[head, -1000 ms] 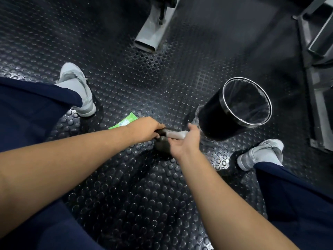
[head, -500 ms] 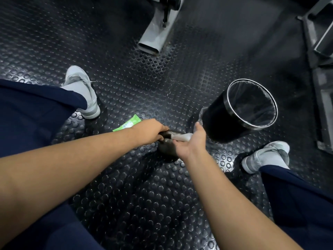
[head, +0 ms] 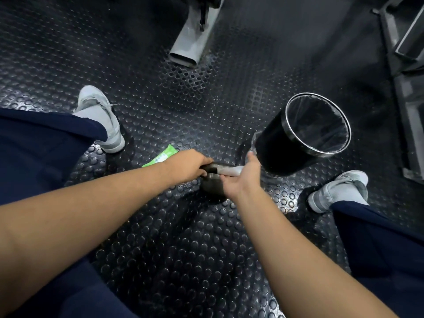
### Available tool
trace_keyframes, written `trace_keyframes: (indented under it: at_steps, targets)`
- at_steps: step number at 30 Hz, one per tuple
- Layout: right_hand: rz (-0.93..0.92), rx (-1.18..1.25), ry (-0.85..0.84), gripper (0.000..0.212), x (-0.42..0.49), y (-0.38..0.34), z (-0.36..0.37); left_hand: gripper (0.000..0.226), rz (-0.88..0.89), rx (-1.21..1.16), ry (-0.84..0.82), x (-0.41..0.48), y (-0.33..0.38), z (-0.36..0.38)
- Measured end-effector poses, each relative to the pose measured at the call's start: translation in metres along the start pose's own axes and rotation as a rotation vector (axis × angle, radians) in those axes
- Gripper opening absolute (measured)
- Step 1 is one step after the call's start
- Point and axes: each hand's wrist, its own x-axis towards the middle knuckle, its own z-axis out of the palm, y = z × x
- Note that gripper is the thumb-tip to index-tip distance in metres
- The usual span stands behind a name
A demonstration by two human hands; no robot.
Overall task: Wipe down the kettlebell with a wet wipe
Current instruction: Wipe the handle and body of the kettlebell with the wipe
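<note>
The kettlebell (head: 212, 185) stands on the floor directly below both hands. The left hand (head: 190, 162) grips one end of its handle (head: 212, 167) and steadies it. The right hand (head: 243, 177) grips the wet wipe (head: 230, 172), which is wrapped over the other end.

Judgement: wiping is under way at the handle, and the body below the grip probably remains to be done.

Just behind the left hand lies a green wipe packet (head: 161, 156). Just beyond the right hand stands a lined bin (head: 298, 134). The floor (head: 183, 249) is black studded rubber, and a grey machine leg (head: 187, 49) stands well beyond.
</note>
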Motion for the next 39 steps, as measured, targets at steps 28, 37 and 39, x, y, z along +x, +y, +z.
trace_keyframes:
  at_steps: [28,37,39]
  targets:
    - [-0.053,-0.001,0.011,0.073,0.006,-0.01,-0.016,0.049,-0.013,-0.007,0.022,-0.002,-0.001,0.002]
    - [0.025,0.096,-0.042,0.086,0.014,-0.013,-0.015,0.044,-0.011,-0.001,0.015,-0.001,0.002,-0.001]
    - [-0.008,0.126,0.001,0.085,0.012,-0.021,-0.021,0.045,-0.019,-0.006,0.0,-0.001,0.001,0.0]
